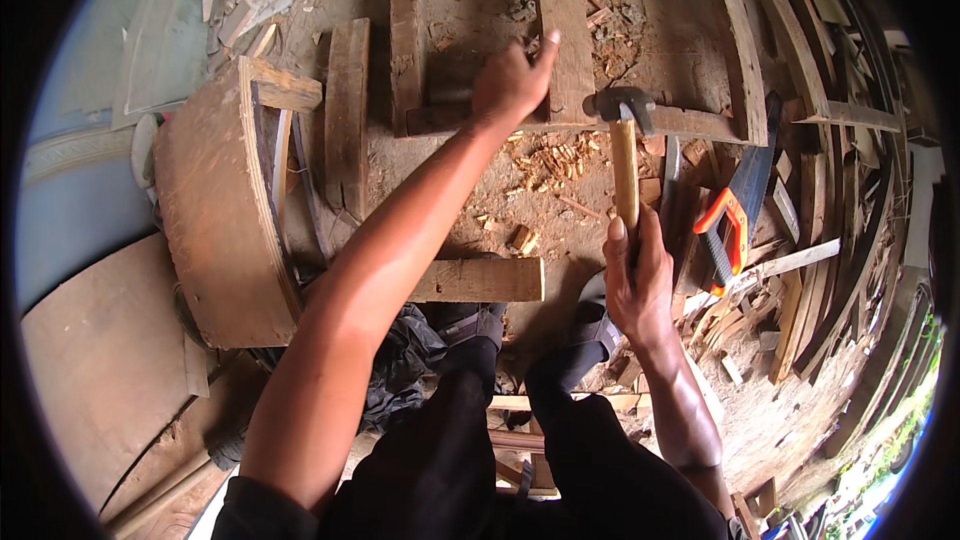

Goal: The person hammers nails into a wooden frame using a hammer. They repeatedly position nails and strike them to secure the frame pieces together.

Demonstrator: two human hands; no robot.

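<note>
My right hand (640,280) is closed round the pale wooden handle of a claw hammer (625,175). The hammer's dark metal head is up by the near rail (690,123) of a wooden frame. My left hand (513,82) is at the middle board (566,60) of that frame, close to where it meets the rail. Its thumb points up along the board's left edge and its fingers are curled; their tips are partly hidden. The frame lies on the dusty floor, with side pieces (408,30) running away from me.
An orange-and-black handsaw (738,210) rests on scrap wood at the right. A short wooden block (480,280) lies before my feet. At the left stand a curved plywood piece (215,210) and a short plank (347,110). Wood chips (560,162) litter the floor.
</note>
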